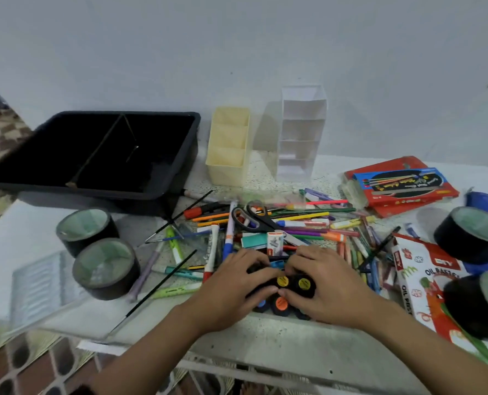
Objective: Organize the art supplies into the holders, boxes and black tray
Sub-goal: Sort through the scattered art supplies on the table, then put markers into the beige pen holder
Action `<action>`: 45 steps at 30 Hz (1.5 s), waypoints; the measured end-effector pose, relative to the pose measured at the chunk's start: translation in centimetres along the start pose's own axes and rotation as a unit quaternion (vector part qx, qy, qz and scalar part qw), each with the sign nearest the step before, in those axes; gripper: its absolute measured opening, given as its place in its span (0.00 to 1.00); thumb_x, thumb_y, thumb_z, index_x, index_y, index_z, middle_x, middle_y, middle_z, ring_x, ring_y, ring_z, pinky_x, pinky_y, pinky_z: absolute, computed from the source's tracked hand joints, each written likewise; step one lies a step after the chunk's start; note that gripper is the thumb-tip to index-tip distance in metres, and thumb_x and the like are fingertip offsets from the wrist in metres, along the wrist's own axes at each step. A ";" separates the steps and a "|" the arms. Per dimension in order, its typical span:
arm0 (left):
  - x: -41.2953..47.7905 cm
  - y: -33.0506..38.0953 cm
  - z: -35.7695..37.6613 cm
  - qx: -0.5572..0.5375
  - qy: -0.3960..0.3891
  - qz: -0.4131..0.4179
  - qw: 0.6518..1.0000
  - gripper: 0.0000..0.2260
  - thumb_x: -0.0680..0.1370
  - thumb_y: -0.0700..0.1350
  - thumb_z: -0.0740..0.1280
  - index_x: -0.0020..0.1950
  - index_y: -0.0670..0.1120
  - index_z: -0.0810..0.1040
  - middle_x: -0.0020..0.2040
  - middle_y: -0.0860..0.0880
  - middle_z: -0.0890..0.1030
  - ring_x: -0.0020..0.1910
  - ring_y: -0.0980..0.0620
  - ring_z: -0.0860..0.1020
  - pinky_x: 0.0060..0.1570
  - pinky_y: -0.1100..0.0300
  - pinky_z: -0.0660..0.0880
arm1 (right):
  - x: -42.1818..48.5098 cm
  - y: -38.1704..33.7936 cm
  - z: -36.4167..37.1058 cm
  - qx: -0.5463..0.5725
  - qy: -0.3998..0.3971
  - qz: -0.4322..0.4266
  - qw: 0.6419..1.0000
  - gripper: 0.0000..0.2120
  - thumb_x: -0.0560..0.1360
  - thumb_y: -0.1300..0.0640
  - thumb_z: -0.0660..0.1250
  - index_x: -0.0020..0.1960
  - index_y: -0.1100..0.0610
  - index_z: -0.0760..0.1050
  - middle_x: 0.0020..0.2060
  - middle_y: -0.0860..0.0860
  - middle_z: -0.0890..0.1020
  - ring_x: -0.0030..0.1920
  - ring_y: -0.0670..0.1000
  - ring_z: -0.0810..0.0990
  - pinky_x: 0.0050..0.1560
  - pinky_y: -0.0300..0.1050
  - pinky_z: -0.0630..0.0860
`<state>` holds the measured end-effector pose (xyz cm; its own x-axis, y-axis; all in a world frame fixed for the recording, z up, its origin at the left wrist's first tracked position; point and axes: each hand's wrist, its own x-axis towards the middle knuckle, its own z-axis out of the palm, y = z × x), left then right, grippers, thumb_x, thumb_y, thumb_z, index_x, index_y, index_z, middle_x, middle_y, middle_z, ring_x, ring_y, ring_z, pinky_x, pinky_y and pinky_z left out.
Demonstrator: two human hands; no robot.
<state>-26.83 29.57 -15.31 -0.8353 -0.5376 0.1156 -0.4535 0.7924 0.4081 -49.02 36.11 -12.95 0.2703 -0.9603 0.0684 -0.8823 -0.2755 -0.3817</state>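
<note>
Both hands rest on a cluster of small black paint pots [302,285] with coloured lids near the table's front edge. My left hand [231,283] curls over the pots from the left, and my right hand [322,283] covers them from the right. Behind them lies a heap of pens, markers, crayons and black scissors [254,219]. The black tray [94,151] sits at the back left. A cream holder [228,146] and a clear holder [300,129] stand at the back middle.
Two rolls of black tape [106,267] lie at the left and others [471,233] at the right. A red pencil box [402,183] and an oil pastel box [425,283] lie at the right. A clear plastic insert [40,283] lies at the front left.
</note>
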 end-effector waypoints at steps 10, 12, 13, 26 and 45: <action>-4.1 -3.2 -3.6 0.057 0.137 -0.104 0.983 0.12 0.81 0.51 0.63 0.62 0.52 0.79 0.56 0.54 0.74 0.56 0.52 0.73 0.52 0.52 0.72 | 3.5 -1.8 1.5 0.020 0.058 0.007 0.998 0.08 0.75 0.44 0.65 0.47 0.48 0.75 0.40 0.41 0.75 0.38 0.44 0.73 0.36 0.43 0.72; -5.9 -4.3 -3.8 0.077 0.160 -0.150 0.973 0.14 0.80 0.52 0.62 0.62 0.52 0.80 0.54 0.54 0.74 0.55 0.52 0.73 0.52 0.53 0.72 | 4.1 -2.3 1.8 0.023 0.078 -0.004 0.997 0.10 0.76 0.45 0.64 0.48 0.50 0.77 0.40 0.43 0.76 0.40 0.46 0.74 0.38 0.44 0.73; -6.9 -4.8 -3.7 0.083 0.168 -0.168 0.968 0.14 0.80 0.52 0.61 0.63 0.51 0.80 0.54 0.54 0.73 0.55 0.51 0.73 0.52 0.53 0.72 | 4.5 -2.6 2.0 0.023 0.078 -0.018 0.997 0.11 0.76 0.44 0.62 0.49 0.51 0.77 0.42 0.44 0.77 0.42 0.47 0.75 0.41 0.44 0.74; -9.8 -7.1 -0.2 0.009 0.160 -0.162 0.974 0.20 0.82 0.59 0.60 0.63 0.47 0.81 0.62 0.48 0.75 0.62 0.51 0.74 0.63 0.62 0.70 | 12.4 -5.5 3.1 -0.118 -0.042 -0.108 0.986 0.21 0.80 0.40 0.59 0.72 0.41 0.69 0.72 0.51 0.69 0.76 0.56 0.59 0.70 0.70 0.60; -7.8 -8.0 -0.6 -0.021 0.183 -0.157 0.970 0.16 0.82 0.50 0.63 0.68 0.50 0.77 0.60 0.56 0.74 0.60 0.57 0.70 0.60 0.58 0.70 | 13.1 0.7 0.0 -0.032 0.108 -0.061 0.992 0.11 0.79 0.55 0.68 0.61 0.53 0.77 0.50 0.49 0.80 0.51 0.55 0.77 0.49 0.56 0.76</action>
<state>-16.54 27.26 -18.94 -0.4877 -0.8230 0.2911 -0.6480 0.5648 0.5110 -46.14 23.34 -12.34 0.2935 -0.9045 0.3095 -0.8729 -0.3855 -0.2990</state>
